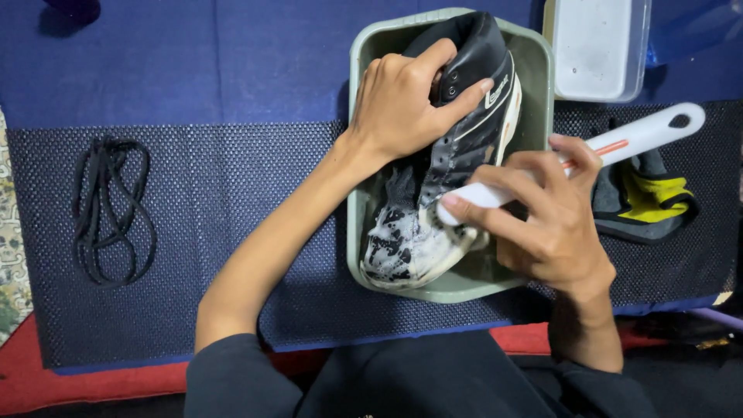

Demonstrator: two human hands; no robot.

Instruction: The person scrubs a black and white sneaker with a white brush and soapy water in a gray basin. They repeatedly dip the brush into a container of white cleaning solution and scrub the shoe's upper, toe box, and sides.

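A black and white high-top shoe lies in a grey-green plastic basin, its toe covered in white foam. My left hand grips the shoe at the ankle collar. My right hand holds a white long-handled brush with an orange stripe. The brush head presses against the foamy front of the shoe, and the handle points up to the right.
Black shoelaces lie coiled on the dark textured mat at the left. A yellow and black insole or cloth sits right of the basin. A white rectangular container stands at the top right. Blue fabric covers the far side.
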